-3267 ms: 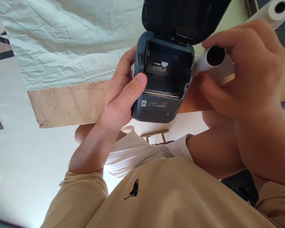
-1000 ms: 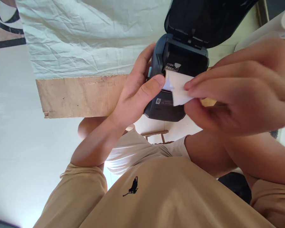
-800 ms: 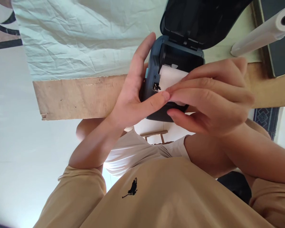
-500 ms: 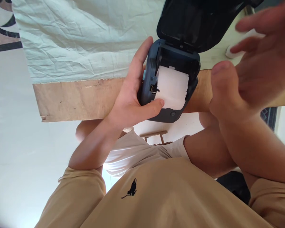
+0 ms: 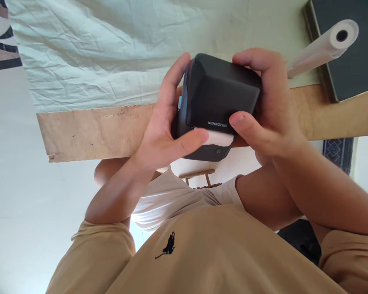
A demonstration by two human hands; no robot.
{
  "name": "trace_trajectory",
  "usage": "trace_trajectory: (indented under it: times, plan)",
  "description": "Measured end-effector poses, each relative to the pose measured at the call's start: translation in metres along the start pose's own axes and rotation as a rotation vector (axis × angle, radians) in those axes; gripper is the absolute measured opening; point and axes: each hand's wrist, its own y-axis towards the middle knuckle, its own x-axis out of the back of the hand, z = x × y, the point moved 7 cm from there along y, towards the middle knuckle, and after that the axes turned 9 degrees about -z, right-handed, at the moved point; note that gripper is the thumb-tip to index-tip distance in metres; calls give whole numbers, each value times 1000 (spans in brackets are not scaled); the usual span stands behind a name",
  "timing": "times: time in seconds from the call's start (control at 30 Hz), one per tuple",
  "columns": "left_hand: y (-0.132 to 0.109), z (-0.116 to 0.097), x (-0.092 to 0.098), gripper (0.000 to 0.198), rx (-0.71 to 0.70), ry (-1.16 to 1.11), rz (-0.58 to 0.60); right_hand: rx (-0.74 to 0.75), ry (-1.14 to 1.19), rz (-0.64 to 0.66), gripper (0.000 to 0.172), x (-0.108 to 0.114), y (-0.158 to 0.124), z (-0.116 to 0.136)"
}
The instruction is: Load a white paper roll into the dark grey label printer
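A dark label printer [image 5: 223, 90] is held over the near edge of the table, its black lid down over the body. White label paper [image 5: 221, 139] sticks out below the lid, above the round power button. My left hand [image 5: 164, 130] grips the printer's left side, with the thumb pressing on the paper and the fingers along the casing. Around the right side wraps my right hand [image 5: 270, 106], its thumb on the lid near the lettering and its fingers at the far right corner.
A white paper roll [image 5: 328, 49] stands at the right beside a dark flat box [image 5: 355, 53]. Pale green cloth [image 5: 110, 53] covers the table behind a bare wooden edge [image 5: 95, 130]. My legs and a wooden stool [image 5: 199, 175] are below.
The printer's lid has swung from raised to down, covering the paper roll compartment. My right hand has come in from the right and now holds the printer's right side.
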Motion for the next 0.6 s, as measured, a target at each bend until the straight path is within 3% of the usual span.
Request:
trace_trajectory:
  times: [0.1, 0.27, 0.43, 0.6]
  plan:
    - [0, 1, 2, 54, 24, 25, -57, -29, 14, 0, 59, -4, 1, -6]
    - [3, 3, 6, 47, 75, 27, -129, -16, 64, -51, 66, -6, 2, -10]
    - [7, 5, 6, 35, 108, -84, -110, 40, 47, -63, 59, -5, 5, -3]
    - [12, 7, 4, 29, 149, -202, -131, 0, -20, 36, 57, -8, 6, 3]
